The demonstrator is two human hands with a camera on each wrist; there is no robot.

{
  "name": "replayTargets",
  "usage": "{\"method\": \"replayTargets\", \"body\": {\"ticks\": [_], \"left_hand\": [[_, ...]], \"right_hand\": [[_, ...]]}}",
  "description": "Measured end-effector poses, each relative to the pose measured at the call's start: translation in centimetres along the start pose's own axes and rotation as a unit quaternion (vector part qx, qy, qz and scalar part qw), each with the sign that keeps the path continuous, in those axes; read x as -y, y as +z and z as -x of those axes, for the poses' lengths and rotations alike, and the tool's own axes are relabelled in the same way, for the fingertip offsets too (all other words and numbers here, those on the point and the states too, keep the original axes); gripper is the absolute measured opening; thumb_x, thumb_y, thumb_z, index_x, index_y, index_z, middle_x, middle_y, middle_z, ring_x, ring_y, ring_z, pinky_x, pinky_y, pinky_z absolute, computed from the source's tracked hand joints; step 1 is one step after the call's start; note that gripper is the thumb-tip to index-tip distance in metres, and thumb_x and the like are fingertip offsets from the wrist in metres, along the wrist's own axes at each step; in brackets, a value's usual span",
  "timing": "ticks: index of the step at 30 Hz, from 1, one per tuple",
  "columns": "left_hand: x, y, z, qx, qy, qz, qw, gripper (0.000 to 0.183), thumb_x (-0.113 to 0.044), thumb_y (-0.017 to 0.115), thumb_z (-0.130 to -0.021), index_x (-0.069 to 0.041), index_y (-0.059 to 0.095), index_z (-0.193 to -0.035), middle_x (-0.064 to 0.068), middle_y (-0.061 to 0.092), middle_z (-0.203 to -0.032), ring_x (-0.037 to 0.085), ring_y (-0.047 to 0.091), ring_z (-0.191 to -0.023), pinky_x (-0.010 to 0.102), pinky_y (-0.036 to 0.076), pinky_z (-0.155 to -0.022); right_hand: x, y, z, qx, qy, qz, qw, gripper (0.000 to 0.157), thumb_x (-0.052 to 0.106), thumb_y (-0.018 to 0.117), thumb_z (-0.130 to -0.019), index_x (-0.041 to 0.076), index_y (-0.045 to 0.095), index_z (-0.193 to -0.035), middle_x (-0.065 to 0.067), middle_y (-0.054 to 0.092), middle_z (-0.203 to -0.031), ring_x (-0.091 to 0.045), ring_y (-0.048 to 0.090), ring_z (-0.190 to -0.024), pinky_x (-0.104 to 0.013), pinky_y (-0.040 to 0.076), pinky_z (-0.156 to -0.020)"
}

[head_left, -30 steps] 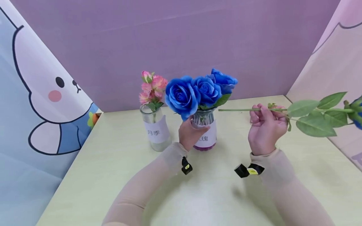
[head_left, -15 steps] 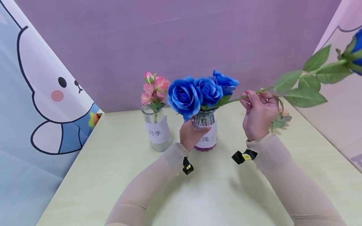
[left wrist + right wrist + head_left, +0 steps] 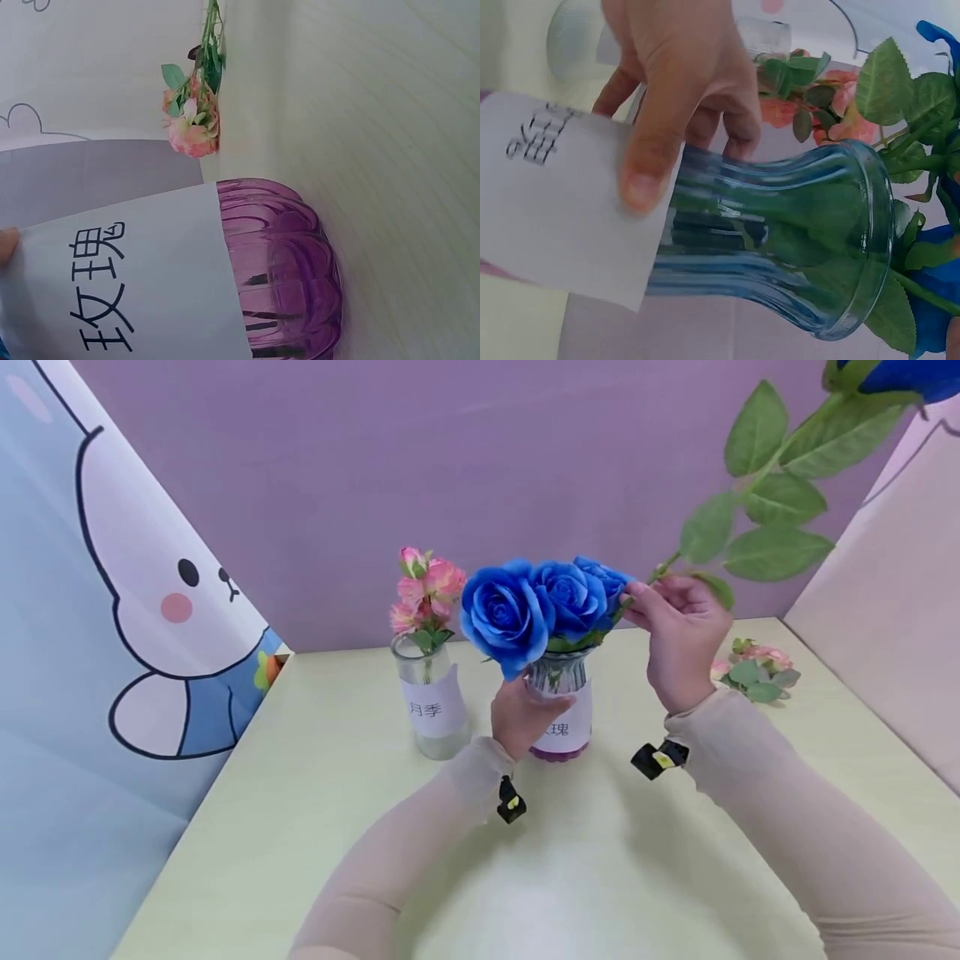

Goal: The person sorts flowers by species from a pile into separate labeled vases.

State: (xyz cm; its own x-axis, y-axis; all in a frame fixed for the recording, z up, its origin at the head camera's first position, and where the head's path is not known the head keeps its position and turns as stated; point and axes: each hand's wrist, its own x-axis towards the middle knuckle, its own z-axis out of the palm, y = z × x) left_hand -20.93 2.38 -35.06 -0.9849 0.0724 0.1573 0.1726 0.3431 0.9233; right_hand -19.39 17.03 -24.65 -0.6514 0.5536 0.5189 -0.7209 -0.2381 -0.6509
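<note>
My left hand (image 3: 521, 714) grips the side of a fluted glass vase (image 3: 558, 672) with a white paper label; its purple base (image 3: 285, 262) stands on the table. Several blue roses (image 3: 506, 614) fill the vase. In the right wrist view the left thumb lies over the label (image 3: 570, 202). My right hand (image 3: 686, 639) pinches the stem of another blue rose (image 3: 783, 497), which slants up to the right, its bloom cut off by the frame's edge. Its lower stem (image 3: 922, 292) runs to the vase mouth; whether the end is inside is hard to tell.
Left of the fluted vase stands a clear glass vase (image 3: 435, 739) with a label and pink flowers (image 3: 427, 589). Loose pink flowers (image 3: 761, 672) lie at the table's back right. A purple backdrop (image 3: 450, 460) and printed side panels (image 3: 172, 635) bound the table (image 3: 300, 802).
The right hand has brought the rose left to the vase, tipping it from level to slanted, bloom rising. The left hand keeps holding the vase. The loose pink flowers have come into fuller view.
</note>
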Motion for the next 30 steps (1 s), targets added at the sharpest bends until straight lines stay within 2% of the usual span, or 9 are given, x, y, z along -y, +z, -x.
{"method": "replayTargets", "body": {"ticks": [4,10,14,18,21,25,30], "left_hand": [[-0.3,0.1,0.0,-0.002,-0.006,-0.001,1.0,0.077,-0.031,0.08,-0.075,-0.021,0.039,-0.139,0.001,0.055,-0.134,0.026,0.054,-0.119,0.054,0.041,-0.101],[-0.3,0.0,0.0,-0.002,-0.014,-0.011,0.9998,0.077,-0.032,0.08,-0.075,-0.021,0.04,-0.14,0.0,0.054,-0.135,0.026,0.054,-0.12,0.054,0.04,-0.102],[-0.2,-0.1,-0.1,-0.001,0.003,-0.02,0.9998,0.076,-0.031,0.08,-0.076,-0.02,0.041,-0.14,0.001,0.054,-0.136,0.025,0.054,-0.121,0.053,0.039,-0.104],[-0.1,-0.1,-0.2,0.002,0.025,-0.014,0.9996,0.077,-0.029,0.08,-0.076,-0.021,0.039,-0.141,0.001,0.054,-0.136,0.025,0.054,-0.121,0.054,0.039,-0.103],[-0.2,-0.2,-0.1,0.002,0.026,-0.01,0.9996,0.077,-0.029,0.08,-0.076,-0.022,0.039,-0.141,0.0,0.053,-0.136,0.025,0.054,-0.122,0.054,0.038,-0.104],[-0.2,-0.2,0.0,-0.001,0.026,-0.014,0.9996,0.076,-0.028,0.08,-0.076,-0.022,0.039,-0.14,0.0,0.054,-0.135,0.025,0.054,-0.121,0.054,0.038,-0.104],[-0.2,-0.2,-0.1,-0.005,0.028,-0.019,0.9994,0.077,-0.028,0.08,-0.076,-0.02,0.039,-0.14,0.001,0.053,-0.137,0.026,0.053,-0.122,0.053,0.038,-0.104]], "right_hand": [[0.1,0.2,0.0,0.023,-0.003,0.019,1.0,0.021,-0.016,0.066,-0.079,0.005,0.064,-0.074,-0.006,0.067,-0.071,-0.013,0.068,-0.06,-0.024,0.058,-0.059],[-0.1,0.5,0.2,0.045,0.014,0.033,0.998,0.023,-0.014,0.066,-0.081,0.006,0.061,-0.071,-0.004,0.064,-0.068,-0.012,0.067,-0.058,-0.024,0.058,-0.06],[-0.3,0.7,0.3,0.087,0.006,0.033,0.996,0.025,-0.019,0.063,-0.079,0.004,0.061,-0.071,-0.002,0.065,-0.069,-0.01,0.067,-0.06,-0.022,0.057,-0.06],[-0.5,0.8,0.3,0.131,-0.003,0.059,0.99,0.027,-0.022,0.061,-0.077,0.004,0.062,-0.07,0.002,0.065,-0.068,-0.007,0.067,-0.06,-0.02,0.057,-0.06],[-0.7,0.8,0.3,0.134,0.012,0.077,0.988,0.026,-0.022,0.062,-0.076,0.003,0.062,-0.07,0.003,0.064,-0.067,-0.006,0.067,-0.059,-0.019,0.056,-0.06],[-0.7,0.8,0.4,0.113,0.027,0.118,0.986,0.022,-0.017,0.064,-0.078,0.003,0.062,-0.07,0.005,0.063,-0.068,-0.003,0.066,-0.06,-0.017,0.056,-0.06],[-0.1,1.1,0.3,0.132,0.019,0.184,0.974,0.012,-0.005,0.067,-0.084,0.001,0.066,-0.073,0.011,0.063,-0.072,-0.003,0.058,-0.063,-0.015,0.05,-0.058]]}}
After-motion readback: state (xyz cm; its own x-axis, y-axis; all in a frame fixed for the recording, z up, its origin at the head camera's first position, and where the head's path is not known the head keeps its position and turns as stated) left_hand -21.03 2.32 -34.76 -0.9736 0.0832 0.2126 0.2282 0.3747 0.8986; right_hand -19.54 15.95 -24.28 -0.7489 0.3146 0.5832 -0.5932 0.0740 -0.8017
